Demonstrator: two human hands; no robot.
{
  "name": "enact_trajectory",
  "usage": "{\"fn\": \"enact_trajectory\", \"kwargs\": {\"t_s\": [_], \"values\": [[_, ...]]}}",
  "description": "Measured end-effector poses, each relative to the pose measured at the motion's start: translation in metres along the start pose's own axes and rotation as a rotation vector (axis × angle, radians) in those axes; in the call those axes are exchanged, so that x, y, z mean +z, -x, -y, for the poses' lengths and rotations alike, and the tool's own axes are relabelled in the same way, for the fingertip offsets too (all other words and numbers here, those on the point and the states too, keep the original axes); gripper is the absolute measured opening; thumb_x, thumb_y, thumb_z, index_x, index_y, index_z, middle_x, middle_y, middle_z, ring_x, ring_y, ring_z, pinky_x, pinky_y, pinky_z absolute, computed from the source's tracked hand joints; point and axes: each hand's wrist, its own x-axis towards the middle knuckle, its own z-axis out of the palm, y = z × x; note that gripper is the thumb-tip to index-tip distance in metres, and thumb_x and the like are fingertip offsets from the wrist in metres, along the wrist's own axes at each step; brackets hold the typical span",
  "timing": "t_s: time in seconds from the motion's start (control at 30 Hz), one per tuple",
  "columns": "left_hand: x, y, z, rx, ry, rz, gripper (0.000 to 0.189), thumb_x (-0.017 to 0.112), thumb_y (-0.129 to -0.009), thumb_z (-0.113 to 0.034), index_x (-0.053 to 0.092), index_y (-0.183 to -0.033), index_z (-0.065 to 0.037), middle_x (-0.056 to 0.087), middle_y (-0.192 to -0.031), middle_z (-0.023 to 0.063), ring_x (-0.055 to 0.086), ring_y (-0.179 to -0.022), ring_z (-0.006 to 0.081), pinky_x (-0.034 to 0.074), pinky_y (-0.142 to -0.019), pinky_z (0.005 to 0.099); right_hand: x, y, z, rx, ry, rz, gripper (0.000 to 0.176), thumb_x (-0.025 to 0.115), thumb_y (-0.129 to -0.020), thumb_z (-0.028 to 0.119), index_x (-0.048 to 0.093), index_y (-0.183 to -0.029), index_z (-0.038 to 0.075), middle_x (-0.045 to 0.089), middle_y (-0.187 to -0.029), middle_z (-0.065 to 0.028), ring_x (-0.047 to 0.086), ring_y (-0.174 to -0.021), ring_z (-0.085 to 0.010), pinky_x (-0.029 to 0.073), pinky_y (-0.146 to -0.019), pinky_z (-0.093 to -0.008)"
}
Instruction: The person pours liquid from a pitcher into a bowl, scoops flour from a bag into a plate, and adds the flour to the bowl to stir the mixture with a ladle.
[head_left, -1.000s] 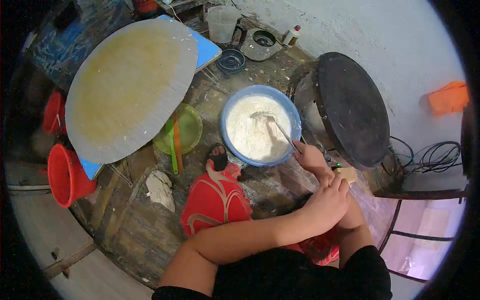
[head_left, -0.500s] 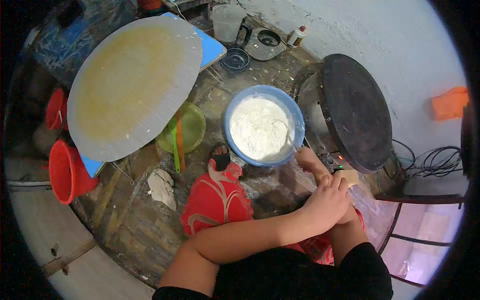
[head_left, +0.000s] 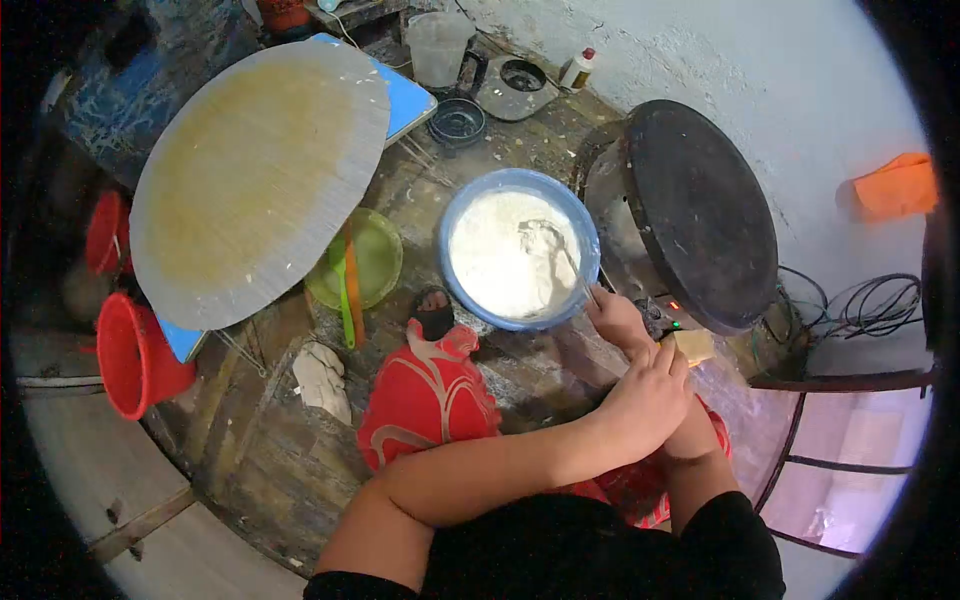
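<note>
A blue basin (head_left: pixel 462 290) holds a white, flour-like mixture (head_left: pixel 490 250). My right hand (head_left: pixel 618 322) is at the basin's lower right edge, closed around the handle of a long-handled stirring tool (head_left: pixel 570 258). The tool's coated head lies at the mixture's surface, and its exact kind is hard to make out. My left arm crosses in front of my body. My left hand (head_left: pixel 648 400) rests over my right wrist, fingers bent together around it.
Right of the basin stands a round black griddle (head_left: pixel 705 215). A large round pale board (head_left: pixel 270 180) lies left, over a blue table (head_left: pixel 405 95). Nearby are a green bowl (head_left: pixel 380 255) with green and orange utensils, a red bucket (head_left: pixel 140 360), a cloth (head_left: pixel 322 382) and a blender base (head_left: pixel 515 90).
The stirring tool's head now shows near the middle of the mixture; before, it was mostly hidden toward the right side. My left hand stays on my right wrist. The view shifts slightly.
</note>
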Motion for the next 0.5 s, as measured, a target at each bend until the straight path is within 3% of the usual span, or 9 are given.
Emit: {"fn": "enact_trajectory", "kwargs": {"t_s": [0.07, 0.2, 0.23, 0.27, 0.33, 0.37, 0.4, 0.47, 0.5], "values": [[0.000, 0.000, 0.002, 0.000, -0.006, -0.022, 0.028, 0.051, -0.073, -0.013, 0.058, -0.092, 0.006, 0.052, -0.103, 0.0235, 0.045, -0.109, 0.0377, 0.037, -0.087, 0.0456, 0.003, -0.007, 0.007, 0.155, 0.221, 0.007, 0.037, 0.049, -0.082, 0.021, 0.047, -0.117, 0.011, 0.062, -0.088, -0.0199, 0.058, -0.082, -0.0387, 0.046, -0.073, -0.0432], [-0.001, -0.001, 0.005, -0.033, 0.037, 0.008, 0.027, 0.051, -0.074, -0.013, 0.058, -0.091, 0.006, 0.052, -0.103, 0.0238, 0.044, -0.109, 0.0384, 0.038, -0.088, 0.0458, 0.024, -0.015, 0.004, 0.253, 0.319, 0.160, 0.037, 0.050, -0.082, 0.022, 0.047, -0.117, 0.011, 0.063, -0.087, -0.0179, 0.060, -0.085, -0.0360, 0.047, -0.070, -0.0455], [0.001, -0.001, 0.005, -0.034, 0.037, -0.005, 0.027, 0.051, -0.073, -0.013, 0.059, -0.090, 0.006, 0.052, -0.103, 0.0237, 0.044, -0.109, 0.0383, 0.038, -0.087, 0.0457, 0.040, -0.014, -0.012, 0.121, 0.299, 0.075, 0.030, 0.051, -0.082, 0.019, 0.050, -0.108, 0.005, 0.063, -0.080, -0.0161, 0.063, -0.068, -0.0296, 0.048, -0.056, -0.0417], [0.002, -0.001, 0.005, -0.035, 0.038, -0.019, 0.026, 0.051, -0.073, -0.013, 0.059, -0.089, 0.006, 0.052, -0.102, 0.0237, 0.044, -0.109, 0.0383, 0.038, -0.087, 0.0456, 0.052, -0.015, -0.022, 0.120, 0.302, 0.077, 0.030, 0.051, -0.082, 0.019, 0.050, -0.108, 0.005, 0.063, -0.080, -0.0161, 0.063, -0.068, -0.0296, 0.048, -0.056, -0.0417], [-0.001, 0.000, 0.003, -0.026, 0.029, -0.017, 0.025, 0.051, -0.073, -0.013, 0.059, -0.089, 0.006, 0.052, -0.103, 0.0235, 0.044, -0.110, 0.0382, 0.038, -0.087, 0.0455, 0.066, -0.014, -0.035, 0.170, -0.133, 0.272, 0.020, 0.051, -0.082, 0.016, 0.054, -0.097, 0.003, 0.060, -0.070, -0.0119, 0.057, -0.050, -0.0195, 0.044, -0.040, -0.0333], [-0.002, -0.001, 0.002, -0.019, 0.015, -0.012, 0.025, 0.051, -0.073, -0.012, 0.059, -0.088, 0.006, 0.052, -0.103, 0.0234, 0.043, -0.110, 0.0380, 0.037, -0.088, 0.0455, 0.058, -0.004, -0.029, 0.329, -0.516, 0.290, 0.014, 0.052, -0.083, 0.016, 0.056, -0.090, 0.005, 0.053, -0.062, -0.0046, 0.046, -0.040, -0.0106, 0.035, -0.032, -0.0253], [-0.002, -0.001, 0.001, -0.019, 0.016, -0.012, 0.025, 0.051, -0.073, -0.012, 0.059, -0.088, 0.006, 0.052, -0.103, 0.0234, 0.043, -0.110, 0.0380, 0.037, -0.088, 0.0455, 0.039, 0.006, -0.018, 0.331, -0.515, 0.290, 0.014, 0.052, -0.083, 0.016, 0.056, -0.090, 0.005, 0.053, -0.062, -0.0046, 0.046, -0.040, -0.0106, 0.035, -0.032, -0.0253], [-0.001, -0.001, 0.000, -0.022, 0.016, 0.008, 0.025, 0.052, -0.072, -0.012, 0.059, -0.088, 0.006, 0.051, -0.105, 0.0225, 0.043, -0.111, 0.0374, 0.037, -0.087, 0.0451, 0.007, 0.021, 0.003, 0.565, -1.067, 0.446, 0.013, 0.051, -0.085, 0.018, 0.055, -0.093, 0.008, 0.049, -0.058, -0.0011, 0.043, -0.039, -0.0078, 0.032, -0.031, -0.0238], [-0.001, -0.001, 0.000, -0.022, 0.018, 0.010, 0.025, 0.052, -0.072, -0.012, 0.059, -0.088, 0.006, 0.051, -0.105, 0.0225, 0.043, -0.111, 0.0374, 0.037, -0.087, 0.0451, 0.010, 0.022, 0.001, 0.567, -1.068, 0.447, 0.013, 0.051, -0.085, 0.018, 0.055, -0.093, 0.008, 0.049, -0.058, -0.0011, 0.043, -0.039, -0.0078, 0.032, -0.031, -0.0238]]}}
